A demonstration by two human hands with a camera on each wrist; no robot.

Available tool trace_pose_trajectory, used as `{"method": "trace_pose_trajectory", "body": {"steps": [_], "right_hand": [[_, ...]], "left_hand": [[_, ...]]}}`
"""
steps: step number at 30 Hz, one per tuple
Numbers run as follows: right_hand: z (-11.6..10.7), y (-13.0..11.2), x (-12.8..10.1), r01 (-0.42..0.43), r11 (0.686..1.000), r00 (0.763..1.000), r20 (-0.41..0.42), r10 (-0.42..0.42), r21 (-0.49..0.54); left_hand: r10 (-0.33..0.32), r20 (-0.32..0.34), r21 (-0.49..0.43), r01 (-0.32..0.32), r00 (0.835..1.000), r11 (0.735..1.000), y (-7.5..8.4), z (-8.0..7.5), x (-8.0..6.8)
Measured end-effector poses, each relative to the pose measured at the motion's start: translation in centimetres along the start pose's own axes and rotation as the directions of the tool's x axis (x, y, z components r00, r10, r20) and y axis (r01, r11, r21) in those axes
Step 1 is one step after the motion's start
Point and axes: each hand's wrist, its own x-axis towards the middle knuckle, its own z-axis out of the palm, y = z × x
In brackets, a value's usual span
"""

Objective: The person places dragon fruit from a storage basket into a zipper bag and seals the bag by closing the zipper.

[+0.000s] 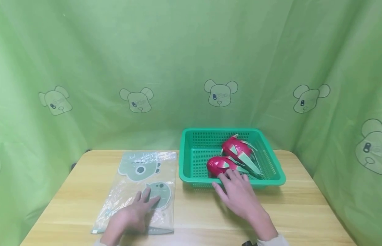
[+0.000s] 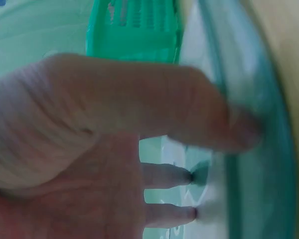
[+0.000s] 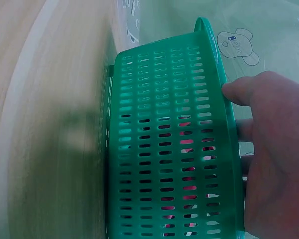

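Observation:
A flat clear plastic bag (image 1: 160, 218) with green cartoon prints lies on the table at the left. My left hand (image 1: 133, 213) rests on its lower part with fingers spread; the left wrist view shows the thumb (image 2: 209, 112) over the bag's teal-edged end. To the right stands a green plastic basket (image 1: 186, 153) holding two red dragon fruits (image 1: 220, 165) with green-tipped scales. My right hand (image 1: 238, 196) holds the basket's near rim. In the right wrist view its thumb (image 3: 241, 91) touches the rim, with the other fingers partly hidden beyond.
The wooden table (image 1: 206, 218) has rounded far corners. A green curtain (image 1: 178, 51) with bear-head outlines surrounds its back and sides. The basket stands near the back edge, just right of the bag.

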Motion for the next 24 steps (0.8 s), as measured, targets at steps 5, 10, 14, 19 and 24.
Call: {"method": "trace_pose_trajectory", "body": {"steps": [5, 10, 14, 19, 24], "right_hand": [[-0.1, -0.1, 0.0, 0.002, 1.0, 1.0, 0.004, -0.002, -0.001], [-0.1, -0.1, 0.1, 0.013, 1.0, 1.0, 0.003, -0.013, -0.004], [0.0, -0.1, 0.0, 0.016, 1.0, 1.0, 0.006, -0.016, -0.005], [0.0, -0.1, 0.0, 0.008, 1.0, 1.0, 0.006, -0.008, 0.0], [0.1, -0.1, 0.0, 0.006, 1.0, 1.0, 0.005, -0.006, -0.001]], "left_hand": [[0.004, -0.018, 0.035, -0.003, 1.0, 0.999, 0.3, 0.4, 0.3], [-0.025, -0.045, 0.044, 0.027, 0.999, 0.999, 0.3, 0.9, 0.7], [-0.04, -0.062, 0.046, 0.043, 0.997, 0.998, 0.3, 1.2, 1.0], [-0.052, -0.079, 0.045, 0.056, 0.995, 0.997, 0.1, 1.3, 1.3], [-0.029, -0.111, 0.055, 0.035, 0.993, 0.998, -0.2, 1.2, 1.6]]}}
